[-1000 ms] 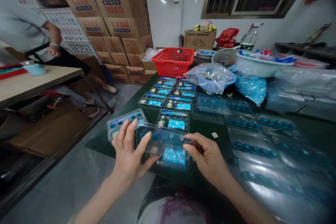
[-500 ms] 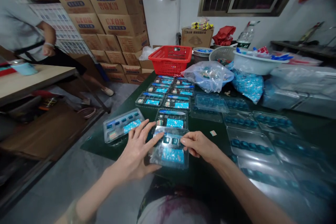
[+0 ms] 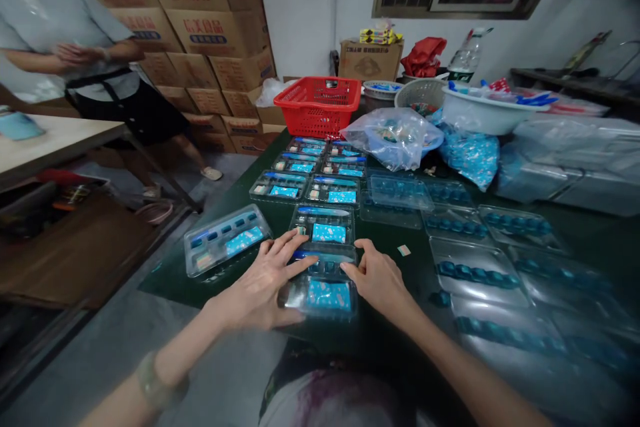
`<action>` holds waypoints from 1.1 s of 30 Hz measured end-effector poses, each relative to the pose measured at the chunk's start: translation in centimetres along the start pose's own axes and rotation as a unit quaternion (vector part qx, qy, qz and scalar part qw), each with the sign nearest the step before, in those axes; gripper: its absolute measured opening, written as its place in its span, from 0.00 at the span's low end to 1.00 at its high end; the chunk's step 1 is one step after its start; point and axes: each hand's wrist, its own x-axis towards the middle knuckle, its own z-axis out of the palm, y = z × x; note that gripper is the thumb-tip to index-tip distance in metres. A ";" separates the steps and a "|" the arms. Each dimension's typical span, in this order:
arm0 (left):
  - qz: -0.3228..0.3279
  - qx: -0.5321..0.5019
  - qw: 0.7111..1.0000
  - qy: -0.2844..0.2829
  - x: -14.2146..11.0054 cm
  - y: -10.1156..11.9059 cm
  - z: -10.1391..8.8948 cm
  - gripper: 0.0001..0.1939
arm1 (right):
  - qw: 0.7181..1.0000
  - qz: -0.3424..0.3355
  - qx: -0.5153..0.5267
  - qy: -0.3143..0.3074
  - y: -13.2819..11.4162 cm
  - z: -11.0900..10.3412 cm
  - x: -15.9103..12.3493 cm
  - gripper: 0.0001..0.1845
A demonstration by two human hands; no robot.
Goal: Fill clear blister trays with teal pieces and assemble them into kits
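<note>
A clear plastic blister tray [image 3: 293, 297] lies in front of me, with a blue patterned packet [image 3: 329, 295] in it and a blue pen [image 3: 325, 256] across its upper part. My left hand [image 3: 260, 280] rests along the tray's left side. Its fingers are spread over the upper left corner, with the thumb low on the left edge. My right hand [image 3: 383, 277] is at the tray's right edge, thumb and index finger apart, the other fingers curled. Just beyond sits another filled tray [image 3: 300, 219]. To the left, a filled tray [image 3: 227, 240] lies at an angle.
More filled trays [image 3: 280, 187] stand in rows toward a red basket [image 3: 320, 107]. Clear trays [image 3: 480, 277] cover the right side. A small striped piece [image 3: 404, 250] lies near my right hand. Basins [image 3: 493, 110] and bags stand behind. Another person [image 3: 95, 47] stands at left.
My right index finger and thumb have parted from a pinch at the tray's right edge. The pen now shows more plainly across the tray. The other person has brought their hands together.
</note>
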 end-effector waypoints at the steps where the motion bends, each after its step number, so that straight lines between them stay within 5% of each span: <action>1: 0.001 -0.001 1.000 -0.009 0.2 0.1 -0.1 0.39 | 1.000 0.000 -0.003 -0.006 0.2 -0.1 -0.1 0.20; 12: 0.008 0.011 1.000 -0.018 0.3 0.9 2.7 0.37 | 0.998 -0.005 0.052 -0.043 1.8 0.4 0.7 0.12; 20: -0.085 0.022 0.995 -0.053 0.1 2.9 2.1 0.43 | 0.991 -0.033 0.121 -0.056 2.8 0.9 0.1 0.14; 28: -0.110 -0.012 0.994 -0.006 -0.8 3.8 1.5 0.46 | 0.980 -0.043 0.180 -0.070 3.1 1.1 -0.8 0.18; 33: -0.167 0.043 0.982 0.082 -4.1 0.3 -0.5 0.43 | 0.973 -0.034 0.220 -0.052 3.7 1.5 -1.0 0.19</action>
